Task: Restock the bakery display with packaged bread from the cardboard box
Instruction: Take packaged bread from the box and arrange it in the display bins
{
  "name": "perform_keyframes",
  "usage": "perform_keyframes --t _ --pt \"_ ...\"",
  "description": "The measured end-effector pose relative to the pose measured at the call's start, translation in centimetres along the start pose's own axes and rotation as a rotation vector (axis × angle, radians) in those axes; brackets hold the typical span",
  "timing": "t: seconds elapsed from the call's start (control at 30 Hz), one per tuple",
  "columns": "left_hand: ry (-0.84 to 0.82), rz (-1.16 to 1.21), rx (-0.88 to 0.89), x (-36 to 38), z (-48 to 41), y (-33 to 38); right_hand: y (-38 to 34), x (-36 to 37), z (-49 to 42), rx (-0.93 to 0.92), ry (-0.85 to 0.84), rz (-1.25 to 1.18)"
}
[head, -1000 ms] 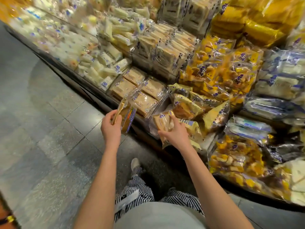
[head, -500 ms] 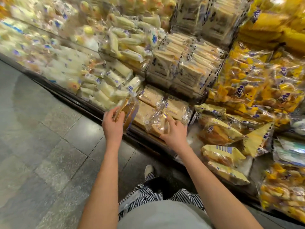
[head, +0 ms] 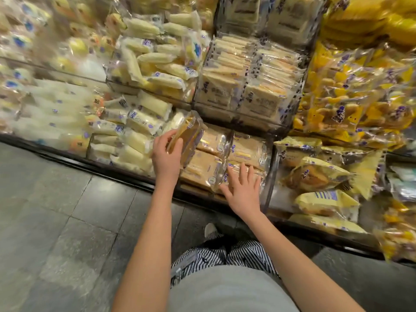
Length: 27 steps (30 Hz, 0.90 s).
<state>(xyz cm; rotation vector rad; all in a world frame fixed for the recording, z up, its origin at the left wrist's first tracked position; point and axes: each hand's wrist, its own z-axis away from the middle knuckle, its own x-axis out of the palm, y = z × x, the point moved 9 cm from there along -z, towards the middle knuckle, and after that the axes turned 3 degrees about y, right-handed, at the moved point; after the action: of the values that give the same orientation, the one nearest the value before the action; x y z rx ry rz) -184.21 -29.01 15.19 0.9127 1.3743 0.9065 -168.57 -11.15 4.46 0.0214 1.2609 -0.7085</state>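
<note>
Your left hand (head: 166,154) had its fingers and thumb wrapped round one brown pack (head: 190,135), held up on its edge just left of centre frame. The long side ran from lower left up toward upper right, and the pack leaned over the left end of the bin (head: 269,176). So the thing you were placing was in the air right above its home, not down yet.

Your right hand (head: 244,192) was spread wide and flat, with straight fingers pressing on the stock (head: 247,149) at the front right of that bin. It looked like you were flattening the packs or nudging them over to make a slot.

The way I read it, the drop was all left hand. It was the nearer one and the target lay just right of and below the pack. You'd have needed to tip the pack flat so its long side matched the packs already lying there.

Room was tight:
- **Left:** white rolls (head: 135,145) were heaped right beside the bin.
- **Above:** the sandwich tray (head: 247,86) overhung the back edge.
- **Right:** the clear wall closed the bin off from the yellow bags (head: 315,174).
- **Front:** the only open side was toward the floor (head: 56,210), so coming in from the front edge seemed the easy line.

I'd guess the loose, crinkly wrappers could snag on each other.

The cardboard box wasn't in shot at all.
</note>
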Motion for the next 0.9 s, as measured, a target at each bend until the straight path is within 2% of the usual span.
perform_keyframes --t 0.07,0.17,0.37,0.5,0.6,0.83,0.9 --pt "-0.049 -0.012 0.025 0.5 -0.6 0.2 0.0 -0.1 -0.4 -0.021 -0.001 -0.014" --pt "-0.131 -0.015 0.057 1.7 -1.2 0.8 0.4 -1.5 -1.1 0.008 0.035 -0.201" --pt "-0.219 0.031 0.125 5.2 -2.3 2.9 4.5 -8.3 -1.5 0.265 0.346 -0.583" --pt "-0.405 -0.061 0.267 9.2 -3.6 4.1 5.2 -11.2 -1.5 0.280 0.450 -0.611" --pt "-0.548 -0.247 0.374 11.3 -3.8 3.3 5.0 -11.2 -1.6 0.286 0.472 -0.618" --pt "-0.820 -0.452 0.373 11.6 -0.9 -0.3 4.9 -9.5 -2.6 0.318 0.426 -0.643" --pt "-0.841 -0.513 0.346 11.4 0.2 -1.8 4.5 -9.1 -2.8 0.329 0.413 -0.673"
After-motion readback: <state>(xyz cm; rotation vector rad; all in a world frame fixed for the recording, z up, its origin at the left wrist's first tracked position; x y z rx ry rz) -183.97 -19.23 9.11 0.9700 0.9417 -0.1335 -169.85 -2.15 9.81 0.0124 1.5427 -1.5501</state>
